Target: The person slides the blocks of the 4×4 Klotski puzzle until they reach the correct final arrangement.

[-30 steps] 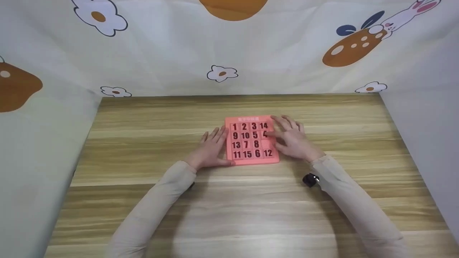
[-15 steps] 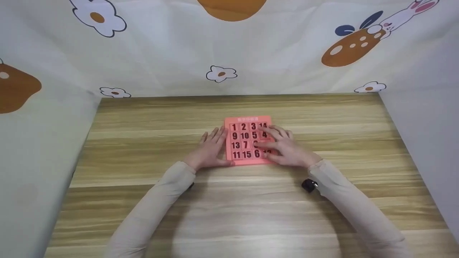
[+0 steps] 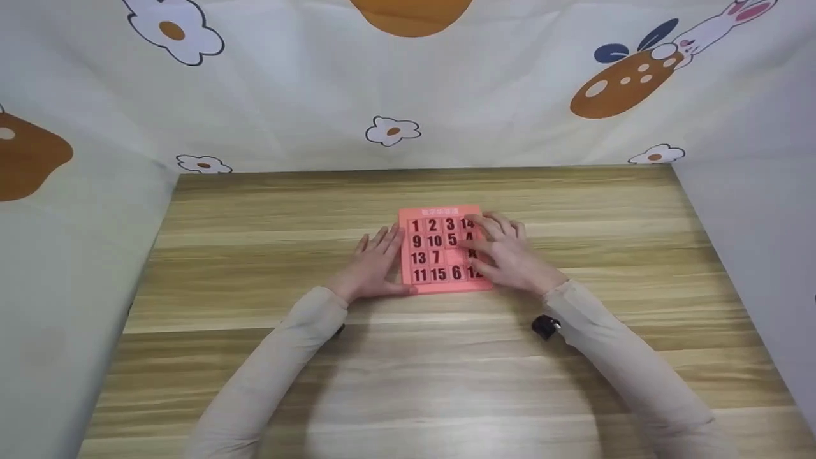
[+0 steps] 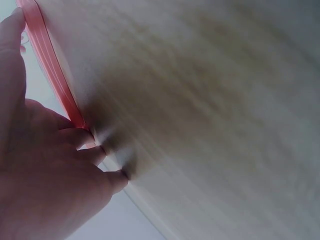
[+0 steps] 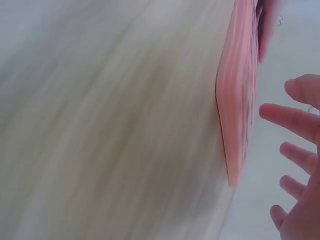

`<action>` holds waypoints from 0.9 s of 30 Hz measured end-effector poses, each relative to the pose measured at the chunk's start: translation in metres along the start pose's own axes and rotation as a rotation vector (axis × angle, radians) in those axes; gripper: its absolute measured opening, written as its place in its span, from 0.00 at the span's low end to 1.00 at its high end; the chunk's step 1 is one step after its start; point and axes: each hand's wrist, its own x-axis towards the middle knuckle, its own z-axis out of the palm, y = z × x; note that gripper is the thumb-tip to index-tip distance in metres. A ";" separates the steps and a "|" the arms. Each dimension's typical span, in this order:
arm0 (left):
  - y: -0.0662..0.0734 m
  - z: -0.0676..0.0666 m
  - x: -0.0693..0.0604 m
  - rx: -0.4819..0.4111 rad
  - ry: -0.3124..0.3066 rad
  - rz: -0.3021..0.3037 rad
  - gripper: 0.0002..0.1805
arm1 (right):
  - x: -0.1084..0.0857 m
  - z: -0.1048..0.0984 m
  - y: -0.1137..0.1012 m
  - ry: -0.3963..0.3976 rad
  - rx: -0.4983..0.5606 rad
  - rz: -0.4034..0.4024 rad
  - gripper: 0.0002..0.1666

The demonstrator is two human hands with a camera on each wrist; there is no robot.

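A pink sliding number puzzle (image 3: 446,287) lies flat on the table; its visible gap is in the third row, third column, between the 7 and 8 tiles. My left hand (image 3: 371,269) rests along the puzzle's left side, fingers straight, thumb at the lower left corner; the left wrist view shows this hand (image 4: 55,170) against the pink edge (image 4: 55,75). Over the right-hand column is my right hand (image 3: 513,258), fingers spread and slightly bent, partly covering the 14, 4, 8 and 12 tiles. In the right wrist view the right hand (image 5: 305,190) has its fingers apart beside the board (image 5: 232,100).
The wood-grain table (image 3: 446,382) runs back to a pale cloth (image 3: 287,83) printed with flowers and orange shapes. A small black object (image 3: 546,326) is beside the right sleeve (image 3: 631,370).
The 8 tile has slid right, from the third column to the fourth, leaving the gap where it was. My right hand moved left over the board, then slightly up and back. My left hand stays put.
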 end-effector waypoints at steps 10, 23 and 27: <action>0.001 -0.001 0.001 0.015 -0.007 -0.012 0.66 | 0.003 0.007 -0.002 -0.055 0.069 -0.034 0.20; 0.000 -0.001 -0.002 0.018 -0.015 -0.010 0.66 | 0.006 0.009 0.003 -0.027 0.090 -0.038 0.28; 0.000 -0.001 -0.001 0.026 -0.013 -0.003 0.66 | 0.010 0.007 0.002 -0.072 0.066 0.012 0.32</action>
